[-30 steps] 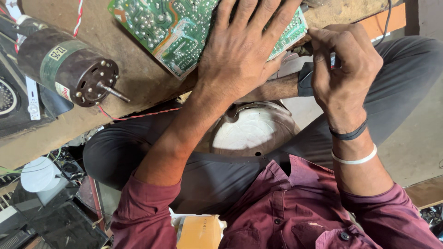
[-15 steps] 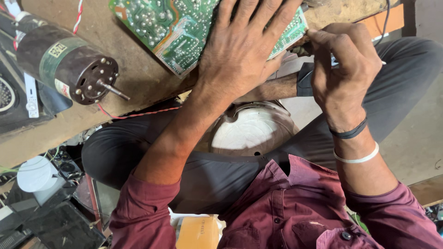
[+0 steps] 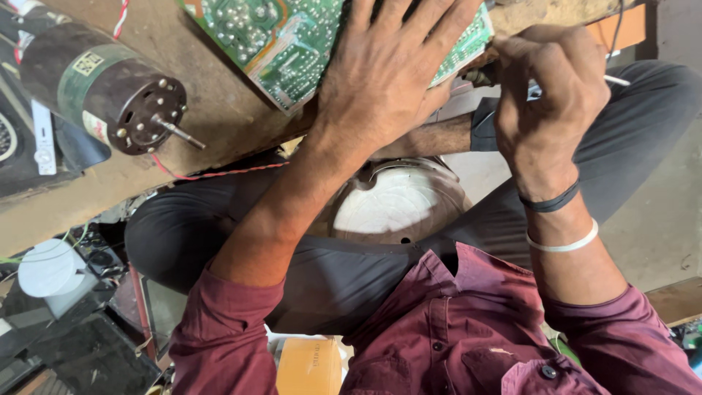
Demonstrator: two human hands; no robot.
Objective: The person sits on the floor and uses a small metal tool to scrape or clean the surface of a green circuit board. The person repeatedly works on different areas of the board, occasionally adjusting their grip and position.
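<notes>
Circuit board lay pinned under our flat, open left hand; at three o'clock, right hand fingers gripped a thin tool, mid-repair.

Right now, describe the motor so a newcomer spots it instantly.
Start at the wooden bench top across the upper frame. Left of the green circuit board under the left hand lies a dark cylindrical motor. It alone has a round end face with a thin metal shaft sticking out.

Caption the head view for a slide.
Left hand pressed flat on a green circuit board; right hand grips a thin tool beside a small motor.
</notes>
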